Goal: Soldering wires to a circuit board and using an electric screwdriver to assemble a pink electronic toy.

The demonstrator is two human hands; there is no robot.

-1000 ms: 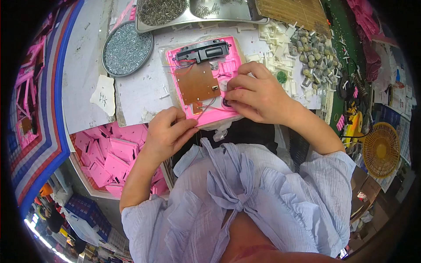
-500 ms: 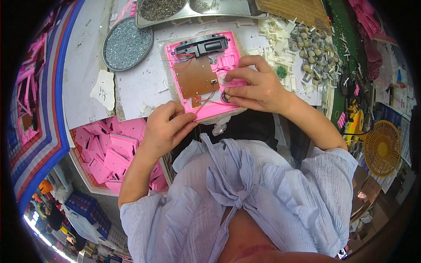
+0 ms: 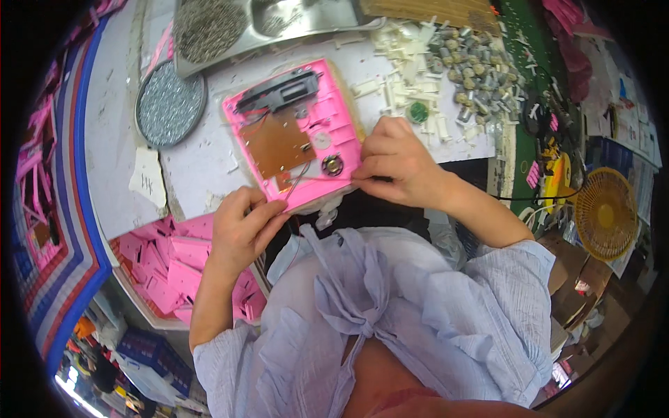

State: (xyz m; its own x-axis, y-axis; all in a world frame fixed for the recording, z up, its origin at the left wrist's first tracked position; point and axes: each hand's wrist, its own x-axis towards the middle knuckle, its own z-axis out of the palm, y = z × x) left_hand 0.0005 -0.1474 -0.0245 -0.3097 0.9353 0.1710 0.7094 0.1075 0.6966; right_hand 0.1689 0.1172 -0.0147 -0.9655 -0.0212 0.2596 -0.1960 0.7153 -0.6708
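Note:
A pink plastic casing [image 3: 341, 104] lies open side up on the table, turned slightly. Inside it are a black battery holder [image 3: 279, 92], a brown circuit board [image 3: 275, 143] and a small round speaker [image 3: 332, 164] near the lower right corner. At the near left corner, my left hand [image 3: 244, 226] pinches thin wires [image 3: 301, 174] that run from the board's lower edge; a strand hangs below the fingers. My right hand [image 3: 401, 167] is closed at the casing's right edge beside the speaker, its fingertips gripping that rim.
A round dish of small silvery parts [image 3: 171, 104] and a metal tray of screws [image 3: 268, 42] stand beyond the casing. White plastic pieces [image 3: 411, 76] and small motors [image 3: 474, 73] are heaped at right. Below the table's left edge sits a box of pink parts [image 3: 178, 268].
My right hand has moved off the speaker to the casing's right edge, uncovering the speaker. The casing appears more tilted, and the whole view has shifted. My left hand stays at the near left corner.

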